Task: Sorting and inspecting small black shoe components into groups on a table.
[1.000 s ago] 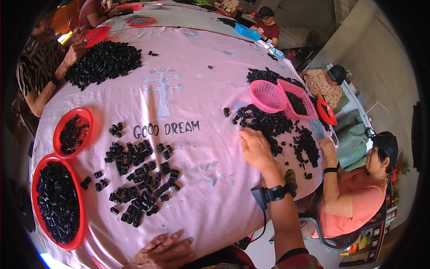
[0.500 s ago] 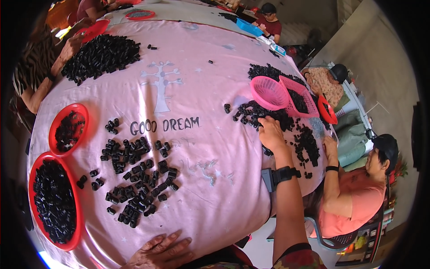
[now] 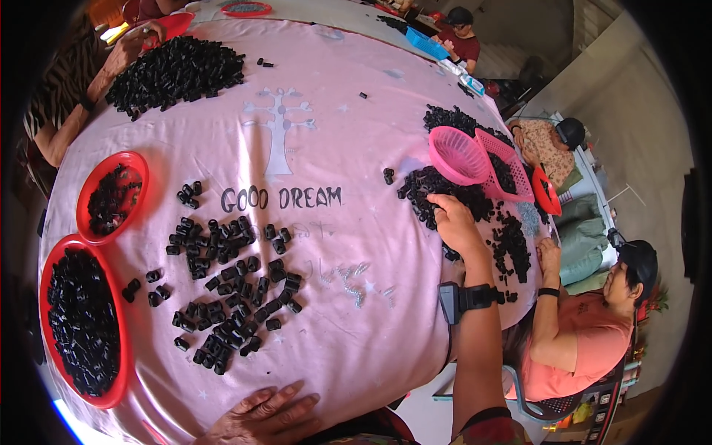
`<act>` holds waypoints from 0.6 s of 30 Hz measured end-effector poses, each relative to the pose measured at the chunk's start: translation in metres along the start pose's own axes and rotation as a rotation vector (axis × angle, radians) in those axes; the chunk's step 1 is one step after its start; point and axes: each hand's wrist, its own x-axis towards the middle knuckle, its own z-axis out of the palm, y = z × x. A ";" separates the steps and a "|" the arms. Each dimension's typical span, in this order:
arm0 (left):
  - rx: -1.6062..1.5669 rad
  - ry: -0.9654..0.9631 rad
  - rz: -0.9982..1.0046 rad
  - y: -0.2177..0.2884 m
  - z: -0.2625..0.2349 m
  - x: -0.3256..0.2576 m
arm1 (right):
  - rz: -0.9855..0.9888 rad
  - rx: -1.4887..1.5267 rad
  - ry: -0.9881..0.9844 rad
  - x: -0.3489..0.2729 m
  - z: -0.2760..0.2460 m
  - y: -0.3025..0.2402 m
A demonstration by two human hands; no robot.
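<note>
Presently: loose batch of black pieces (image 3: 228, 274) on pink cloth (image 3: 356, 245), one bare hand nearer than it, one to its right.
Left of the batch, red oval tray (image 3: 124, 356), filled with similar black pieces, and round red basin (image 3: 138, 200), partly filled; beyond the batch and leftward, large pile (image 3: 178, 74) of black pieces. Nearer than the batch, left hand (image 3: 271, 414), palm down on the cloth, fingers extended, clasping nothing visible. Right of the batch, well apart, second heap (image 3: 430, 179) of black pieces; right hand (image 3: 456, 226) at its near side, forefinger extended to it; whether a piece is pinched, cannot be told. Further right of the batch, pink round basket (image 3: 458, 156), pink oblong basket (image 3: 491, 143); rightmost, seated co-worker (image 3: 586, 334), salmon shirt.
</note>
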 end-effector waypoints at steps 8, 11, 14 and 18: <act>0.091 -0.198 -0.064 0.005 -0.003 0.005 | 0.065 -0.023 0.199 -0.011 0.011 -0.001; 0.172 -0.219 -0.046 0.005 -0.002 0.004 | 0.072 0.102 0.224 -0.013 0.007 -0.005; 0.152 -0.211 -0.054 0.005 -0.002 0.004 | 0.003 0.030 0.238 -0.018 0.007 -0.011; 0.033 -0.111 -0.052 0.005 -0.005 0.006 | -0.005 0.048 0.269 -0.022 0.008 -0.004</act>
